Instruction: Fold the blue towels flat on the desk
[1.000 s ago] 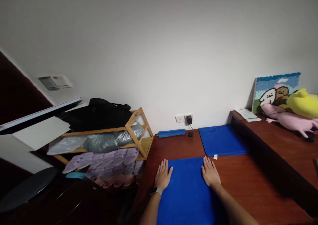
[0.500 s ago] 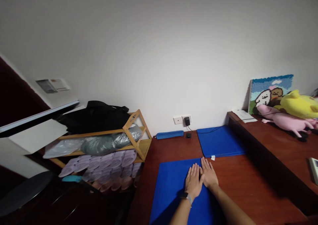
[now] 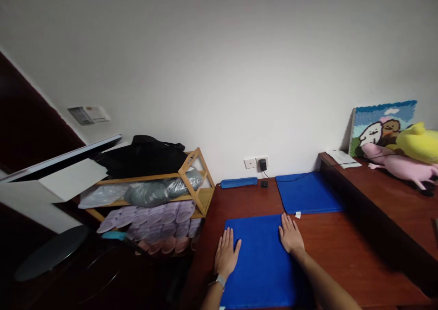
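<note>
A blue cloth (image 3: pixel 258 260) lies spread flat on the reddish-brown wooden desk (image 3: pixel 345 255). My left hand (image 3: pixel 226 254), with a watch at the wrist, rests flat on the cloth's left edge, thumb out to the side. On the cloth's right edge, near its far corner, my right hand (image 3: pixel 290 236) lies flat with fingers stretched. Neither hand holds anything. Beyond the right hand is a second blue cloth (image 3: pixel 308 193), flat, with a small white tag (image 3: pixel 298 214) at its near edge.
A blue pouch-like strip (image 3: pixel 238 182) lies along the wall beside a black plug (image 3: pixel 262 164) and its cable. Right, a raised ledge holds pink (image 3: pixel 400 164) and yellow (image 3: pixel 419 141) plush toys and a picture (image 3: pixel 385 125). Left stands a wooden rack (image 3: pixel 205 200) with slippers (image 3: pixel 169 212).
My left hand has slid left across the cloth, from beside the right hand to the left edge. My right hand stays at the right edge. The view has shifted slightly.
</note>
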`<state>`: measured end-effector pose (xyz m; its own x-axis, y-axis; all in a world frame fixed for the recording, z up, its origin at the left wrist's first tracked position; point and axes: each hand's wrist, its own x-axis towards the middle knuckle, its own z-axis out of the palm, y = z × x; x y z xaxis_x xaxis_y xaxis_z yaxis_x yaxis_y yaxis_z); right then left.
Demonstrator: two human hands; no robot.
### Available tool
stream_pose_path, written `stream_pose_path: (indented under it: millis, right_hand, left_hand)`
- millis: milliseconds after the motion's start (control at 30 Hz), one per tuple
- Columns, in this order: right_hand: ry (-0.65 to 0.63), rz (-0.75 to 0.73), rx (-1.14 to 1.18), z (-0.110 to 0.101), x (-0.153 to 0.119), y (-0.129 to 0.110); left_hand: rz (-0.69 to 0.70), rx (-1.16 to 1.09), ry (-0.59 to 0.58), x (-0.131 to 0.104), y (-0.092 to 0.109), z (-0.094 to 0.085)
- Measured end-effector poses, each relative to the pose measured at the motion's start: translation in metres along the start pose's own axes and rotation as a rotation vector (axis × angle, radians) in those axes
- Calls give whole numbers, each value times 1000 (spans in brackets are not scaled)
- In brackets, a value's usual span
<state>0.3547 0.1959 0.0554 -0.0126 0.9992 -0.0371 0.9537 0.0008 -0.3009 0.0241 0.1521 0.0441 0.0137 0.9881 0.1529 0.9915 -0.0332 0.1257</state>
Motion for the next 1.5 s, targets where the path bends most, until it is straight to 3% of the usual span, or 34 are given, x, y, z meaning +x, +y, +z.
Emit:
stream_pose_path:
  millis: [200, 400, 533, 700, 767, 867, 1000, 1100, 1167, 1233, 1433, 1500]
  right_hand:
    - [-44, 34, 0, -4, -4, -3]
    - [-28, 29, 15, 3, -47, -2]
    - [-30, 32, 10, 0, -62, -5]
    - [-19, 36, 19, -7, -62, -10]
    - [-15, 31, 25, -8, -61, -11]
    - [-21, 32, 23, -9, -62, -11]
    - [-27, 7, 0, -7, -62, -9]
    - [-31, -21, -15, -4, -61, -7]
    - [-21, -15, -3, -3, -61, -6]
    - [-10, 3, 10, -3, -61, -7]
    - [-10, 26, 6, -4, -62, -9]
    - [-14, 26, 0, -5, -62, -9]
  left_hand:
    - [6, -5, 44, 1, 5, 5]
    - [2, -15, 47, 3, 6, 5]
    - [-14, 3, -4, 4, 7, -1]
    - [-3, 12, -65, 9, 7, -18]
    - [43, 2, -42, 10, 24, -26]
    - [214, -52, -34, 9, 79, -29]
    - [425, -128, -96, -3, 163, -11]
    - [447, -145, -122, -12, 187, 2]
    - [441, -133, -143, -15, 178, 2]
    - [405, -110, -162, -17, 152, -2]
    - [104, -12, -104, -33, 34, -10]
    - [60, 14, -55, -41, 7, -7]
